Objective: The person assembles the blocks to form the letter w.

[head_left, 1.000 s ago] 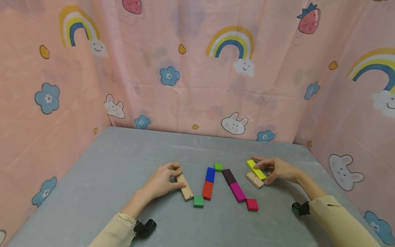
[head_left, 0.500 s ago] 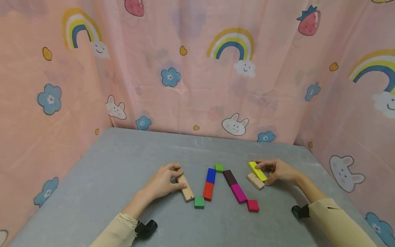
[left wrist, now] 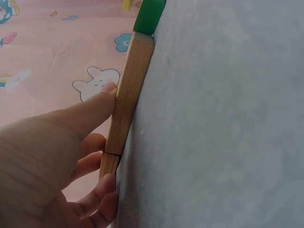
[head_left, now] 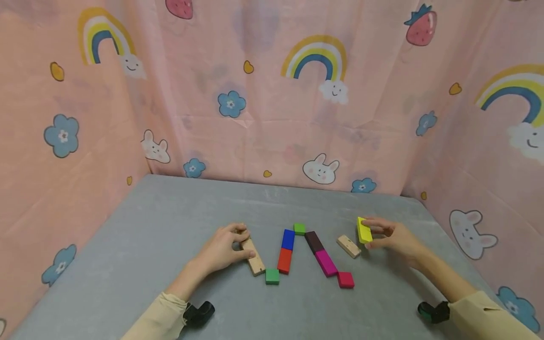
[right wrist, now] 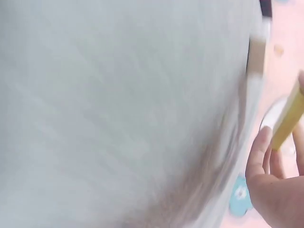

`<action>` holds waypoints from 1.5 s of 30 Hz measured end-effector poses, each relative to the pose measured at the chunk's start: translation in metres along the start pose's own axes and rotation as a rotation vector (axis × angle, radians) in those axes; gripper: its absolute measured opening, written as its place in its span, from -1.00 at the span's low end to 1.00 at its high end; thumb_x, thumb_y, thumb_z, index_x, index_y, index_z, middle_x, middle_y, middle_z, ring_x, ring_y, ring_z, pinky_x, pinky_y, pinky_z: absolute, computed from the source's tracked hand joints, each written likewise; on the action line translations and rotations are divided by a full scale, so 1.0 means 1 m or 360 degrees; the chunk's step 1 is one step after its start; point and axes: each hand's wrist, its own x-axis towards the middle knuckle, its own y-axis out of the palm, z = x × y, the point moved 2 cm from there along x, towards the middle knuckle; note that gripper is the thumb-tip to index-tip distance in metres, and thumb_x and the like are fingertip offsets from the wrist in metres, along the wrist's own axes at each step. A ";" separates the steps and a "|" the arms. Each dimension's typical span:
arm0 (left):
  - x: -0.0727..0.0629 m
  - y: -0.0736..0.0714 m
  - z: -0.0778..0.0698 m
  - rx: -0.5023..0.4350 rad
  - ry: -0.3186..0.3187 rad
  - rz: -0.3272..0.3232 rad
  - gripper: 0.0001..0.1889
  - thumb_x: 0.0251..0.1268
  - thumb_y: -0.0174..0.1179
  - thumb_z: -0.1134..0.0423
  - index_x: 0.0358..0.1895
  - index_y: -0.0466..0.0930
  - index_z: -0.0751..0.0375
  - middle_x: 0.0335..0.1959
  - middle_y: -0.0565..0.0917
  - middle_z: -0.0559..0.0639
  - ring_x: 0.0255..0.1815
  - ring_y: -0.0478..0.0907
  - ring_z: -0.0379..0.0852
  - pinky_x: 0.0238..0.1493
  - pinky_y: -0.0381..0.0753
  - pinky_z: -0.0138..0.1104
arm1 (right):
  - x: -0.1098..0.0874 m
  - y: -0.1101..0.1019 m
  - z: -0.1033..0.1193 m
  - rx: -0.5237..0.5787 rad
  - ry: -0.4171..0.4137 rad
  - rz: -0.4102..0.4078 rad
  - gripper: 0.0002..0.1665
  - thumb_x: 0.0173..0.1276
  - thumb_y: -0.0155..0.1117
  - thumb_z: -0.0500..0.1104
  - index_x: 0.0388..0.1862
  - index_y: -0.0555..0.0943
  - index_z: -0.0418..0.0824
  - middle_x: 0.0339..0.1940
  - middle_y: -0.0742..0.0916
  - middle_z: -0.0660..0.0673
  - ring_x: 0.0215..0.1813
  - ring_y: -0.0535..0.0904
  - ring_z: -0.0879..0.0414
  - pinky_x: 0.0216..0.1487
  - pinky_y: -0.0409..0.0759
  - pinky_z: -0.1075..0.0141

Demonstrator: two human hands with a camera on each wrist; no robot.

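Two plain wooden blocks [left wrist: 128,95] lie end to end at the left of a zigzag row. My left hand [head_left: 225,248] holds them at the side, its thumb on the nearer block and curled fingers at the farther one, which it mostly hides in the head view. Their near end meets a green block [head_left: 272,276]. At the right, my right hand [head_left: 395,238] pinches a yellow block [head_left: 364,230] between thumb and fingers, tilted and raised off the table. Just left of it, a short wooden block [head_left: 349,246] lies by itself.
The row continues with a red block [head_left: 284,261], a blue block [head_left: 288,239], a light green block [head_left: 299,229], a dark brown block [head_left: 314,242], a magenta block [head_left: 326,263] and a crimson block [head_left: 346,279]. A pink patterned curtain [head_left: 263,141] borders the grey table [head_left: 191,203].
My right hand has lifted the yellow block from beside the short wooden block and shifted it to the right, turning it more upright. The left hand stays at the wooden blocks.
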 end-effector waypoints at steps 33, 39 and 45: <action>-0.001 -0.001 -0.001 0.0035 0.0008 -0.0009 -0.31 0.20 0.36 -0.13 0.28 0.54 0.26 0.34 0.44 0.04 0.35 0.29 0.21 0.24 0.34 0.06 | -0.056 0.029 -0.005 0.0232 0.0099 0.0447 -0.36 0.18 0.45 -0.34 0.29 0.55 -0.33 0.45 0.28 -0.36 0.11 0.37 -0.14 -0.23 0.51 0.26; -0.001 0.000 -0.001 0.0019 0.0008 -0.0008 -0.31 0.20 0.36 -0.12 0.28 0.53 0.27 0.34 0.43 0.05 0.35 0.29 0.23 0.23 0.35 0.07 | -0.058 0.032 -0.006 0.0176 0.0118 0.0431 -0.36 0.18 0.47 -0.33 0.28 0.57 -0.29 0.43 0.30 -0.36 -0.01 0.42 -0.10 -0.21 0.49 0.25; -0.002 0.000 -0.002 0.0014 -0.0004 -0.0010 -0.31 0.20 0.37 -0.11 0.29 0.53 0.26 0.34 0.43 0.03 0.34 0.29 0.22 0.21 0.38 0.05 | -0.055 0.034 -0.003 0.0070 0.0178 0.0319 -0.36 0.16 0.51 -0.25 0.26 0.59 -0.24 0.45 0.28 -0.36 -0.04 0.44 -0.11 -0.13 0.42 0.16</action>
